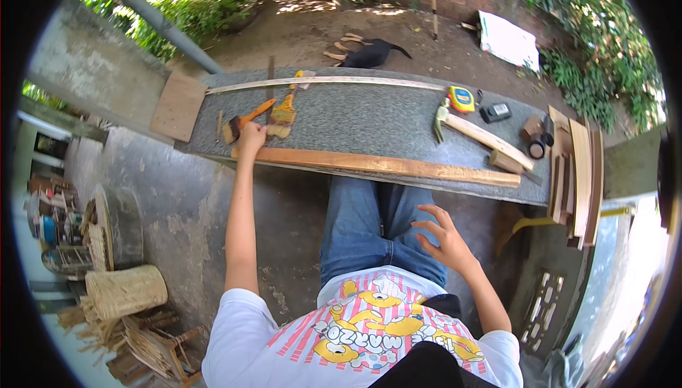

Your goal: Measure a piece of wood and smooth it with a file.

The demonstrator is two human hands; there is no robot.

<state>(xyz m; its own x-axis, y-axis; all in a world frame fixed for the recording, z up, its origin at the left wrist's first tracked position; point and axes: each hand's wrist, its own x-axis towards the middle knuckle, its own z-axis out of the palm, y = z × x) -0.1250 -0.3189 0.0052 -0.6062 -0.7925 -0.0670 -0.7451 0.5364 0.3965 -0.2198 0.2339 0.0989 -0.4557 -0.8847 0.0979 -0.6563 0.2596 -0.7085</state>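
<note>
My left hand (251,137) is at the left part of the grey stone-topped bench (355,122), fingers closed together beside a short tan piece (278,132). What they grip, if anything, is hidden. Just beyond the fingers lies a paintbrush (254,112) with an orange handle, and a second, yellow-orange brush (283,110) lies to its right. Along the bench's near edge runs a long brown wooden strip (376,164), its left end beside my left wrist. My right hand (442,235) hangs over my lap with fingers apart, holding nothing.
A tape measure (462,99), a claw hammer (479,132), a small black device (495,112) and a wooden-handled tool (506,161) lie on the bench's right half. Wooden boards (579,175) stack at the right end. A thin pale strip (327,81) follows the far edge. A dog (369,54) lies beyond.
</note>
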